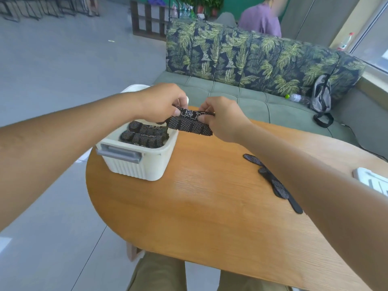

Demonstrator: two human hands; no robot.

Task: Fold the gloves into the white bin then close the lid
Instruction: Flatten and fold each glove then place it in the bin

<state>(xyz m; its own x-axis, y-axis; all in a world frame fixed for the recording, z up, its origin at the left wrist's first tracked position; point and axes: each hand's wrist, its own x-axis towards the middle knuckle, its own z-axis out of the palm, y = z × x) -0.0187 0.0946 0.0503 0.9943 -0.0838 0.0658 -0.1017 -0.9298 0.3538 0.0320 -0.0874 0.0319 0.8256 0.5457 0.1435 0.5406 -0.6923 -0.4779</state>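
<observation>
Here both hands meet at the centre of the frame, just above the far right corner of the bin [140, 162], each pinching one end of a black dotted glove [190, 122]. The left hand [162, 101] grips the end nearest the bin and the right hand [220, 118] grips the other, fingers curled round the fabric; held taut like this, the glove hangs doubled over, which looks like a fold kept in shape for lowering in. The bin sits at centre left on the edge of the table [210, 196], open, with two folded gloves [144, 134] already lying side by side inside, so placing this one close by means only a short drop. Another glove [275, 183] lies flat at centre right of the table, partly under the right forearm, probably waiting its turn. A white ribbed piece [369, 181] at the right edge may be the lid, though I cannot tell; set aside there it would leave the bin free for filling.
</observation>
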